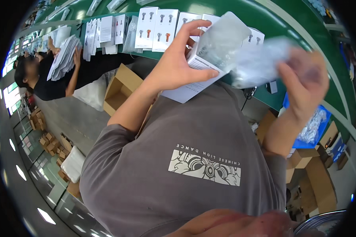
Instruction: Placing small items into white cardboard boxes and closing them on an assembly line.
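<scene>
At the surface point(261, 19), left fingers point(205, 74) clasp a white box point(209, 64), right fingers point(289, 77) pinch a plastic bag point(255, 65) — seemingly packing; next calls for steady alignment.

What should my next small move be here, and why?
Probably hold the white box steady with your left hand and guide the clear plastic bag slowly with your right hand: the box is tilted, and the bag, blurred, is right by its open end. I can't tell whether it's going in or out.
</scene>
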Demonstrator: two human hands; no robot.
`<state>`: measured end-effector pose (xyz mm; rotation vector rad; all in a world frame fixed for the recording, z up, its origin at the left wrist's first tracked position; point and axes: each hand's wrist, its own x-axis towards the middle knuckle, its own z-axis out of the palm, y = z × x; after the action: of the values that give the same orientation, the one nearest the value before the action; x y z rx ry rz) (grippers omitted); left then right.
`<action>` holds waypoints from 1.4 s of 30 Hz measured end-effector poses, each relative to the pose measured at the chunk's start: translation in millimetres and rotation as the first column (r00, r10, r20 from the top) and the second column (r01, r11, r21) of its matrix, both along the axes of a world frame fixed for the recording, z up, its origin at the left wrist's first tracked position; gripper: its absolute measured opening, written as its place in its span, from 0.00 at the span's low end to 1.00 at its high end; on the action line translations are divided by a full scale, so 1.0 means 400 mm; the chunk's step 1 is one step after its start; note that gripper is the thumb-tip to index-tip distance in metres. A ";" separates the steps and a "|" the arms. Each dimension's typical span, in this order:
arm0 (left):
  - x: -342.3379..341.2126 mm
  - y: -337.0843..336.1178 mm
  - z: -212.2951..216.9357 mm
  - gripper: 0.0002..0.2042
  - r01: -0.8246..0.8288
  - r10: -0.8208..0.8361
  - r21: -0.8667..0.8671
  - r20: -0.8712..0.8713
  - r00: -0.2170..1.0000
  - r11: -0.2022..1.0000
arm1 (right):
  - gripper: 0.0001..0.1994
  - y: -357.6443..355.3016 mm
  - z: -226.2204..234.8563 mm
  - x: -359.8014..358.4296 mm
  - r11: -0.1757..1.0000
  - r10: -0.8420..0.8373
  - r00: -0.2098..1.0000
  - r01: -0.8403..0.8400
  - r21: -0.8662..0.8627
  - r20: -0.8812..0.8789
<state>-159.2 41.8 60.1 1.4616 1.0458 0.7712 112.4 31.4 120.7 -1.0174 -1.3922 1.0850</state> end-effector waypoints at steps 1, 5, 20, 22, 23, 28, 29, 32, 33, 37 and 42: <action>-0.006 -0.020 0.003 0.45 -0.009 0.009 0.019 0.015 1.000 1.000 | 0.11 0.024 0.008 -0.057 0.995 0.101 0.990 -0.102 0.012 0.094; -0.037 -0.078 0.029 0.46 -0.038 0.032 0.061 0.089 0.996 0.997 | 0.09 0.063 0.009 -0.151 0.932 0.311 0.884 -0.356 0.071 0.349; -0.052 -0.219 -0.037 0.46 -0.289 0.287 0.006 0.114 0.951 0.957 | 0.06 0.015 0.001 -0.249 0.650 0.685 0.482 -0.743 -0.160 0.547; -0.055 -0.225 -0.040 0.45 -0.413 0.413 -0.046 0.195 0.890 0.910 | 0.06 0.010 0.009 -0.242 0.692 0.483 0.670 -0.687 0.224 0.563; -0.053 -0.226 -0.043 0.45 -0.415 0.415 -0.042 0.194 0.889 0.909 | 0.06 0.012 0.008 -0.242 0.689 0.483 0.670 -0.688 0.228 0.564; -0.044 -0.244 -0.056 0.46 -0.445 0.438 -0.001 0.179 0.881 0.896 | 0.08 0.001 -0.025 -0.262 0.630 0.668 0.446 -0.765 -0.134 0.595; -0.048 -0.248 -0.076 0.46 -0.442 0.436 0.000 0.159 0.886 0.897 | 0.08 -0.003 -0.031 -0.269 0.612 0.702 0.403 -0.763 -0.209 0.587; -0.054 -0.250 -0.078 0.46 -0.417 0.409 0.027 0.152 0.900 0.909 | 0.09 0.009 -0.001 -0.326 0.496 0.786 0.156 -0.738 -0.458 0.599; -0.054 -0.256 -0.071 0.46 -0.401 0.389 0.048 0.161 0.907 0.915 | 0.10 0.015 0.025 -0.355 0.390 0.819 -0.055 -0.677 -0.624 0.571; -0.095 -0.246 -0.103 0.44 -0.416 0.378 0.039 0.351 0.857 0.908 | 0.11 0.046 0.044 -0.416 0.296 0.808 -0.217 -0.654 -0.696 0.547; -0.207 -0.258 -0.095 0.38 -0.413 0.438 -0.154 0.418 0.796 0.898 | 0.09 0.003 -0.006 -0.344 0.916 0.361 0.877 -0.398 0.059 0.316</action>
<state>-241.8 -61.6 22.0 0.9328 1.0342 1.3211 -25.1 32.7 118.3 -0.8615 -1.9447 1.1403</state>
